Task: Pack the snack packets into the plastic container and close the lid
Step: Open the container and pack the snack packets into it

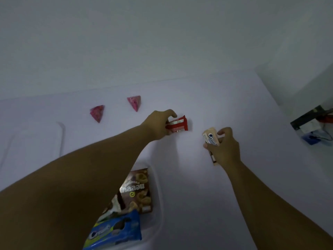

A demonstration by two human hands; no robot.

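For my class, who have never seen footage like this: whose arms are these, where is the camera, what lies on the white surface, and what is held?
One picture, from a camera worn on a person's head, looking down at their own bare arms. The left hand grips a red packet; the right hand grips a cream packet. Two pink packets lie farther back on the table. Nearby, a clear container already holds a brown packet and a blue one. Its lid lies to the left.

Both forearms are showing bare from the frame edge down to each wrist; the left hand (158,123) and right hand (225,147) are wearing nothing.
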